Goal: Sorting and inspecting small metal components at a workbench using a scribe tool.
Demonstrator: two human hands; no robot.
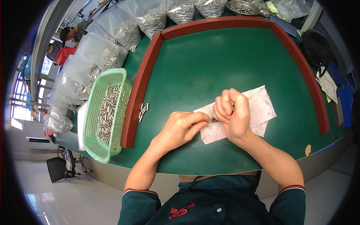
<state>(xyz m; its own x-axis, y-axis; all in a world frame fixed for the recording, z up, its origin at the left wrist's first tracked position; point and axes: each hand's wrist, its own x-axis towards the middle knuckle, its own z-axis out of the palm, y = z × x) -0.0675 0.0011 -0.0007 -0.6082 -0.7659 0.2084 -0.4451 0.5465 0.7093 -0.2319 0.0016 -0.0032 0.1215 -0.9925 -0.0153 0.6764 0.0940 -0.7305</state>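
My left hand [179,129] is closed in a pinch, its thumb and index fingertips meeting beside my right hand. Whatever sits between those fingertips is too small to make out. My right hand [237,116] is curled into a fist around a tool whose greyish-brown end [233,105] pokes out at the top. A dark tip [214,120] shows between the two hands; the tool's kind is hidden by my fingers. Beneath both hands lies a folded, stained whitish cloth [262,101]. Several small metal cylinders [143,111] rest on the green table left of my hands.
A light green plastic basket [122,98] full of metal cylinders stands left of the dark red wooden border [146,71]. Clear bags of metal parts [127,33] line the left and far edges. A metal bowl [243,8] and a black fan [315,48] stand beyond the border.
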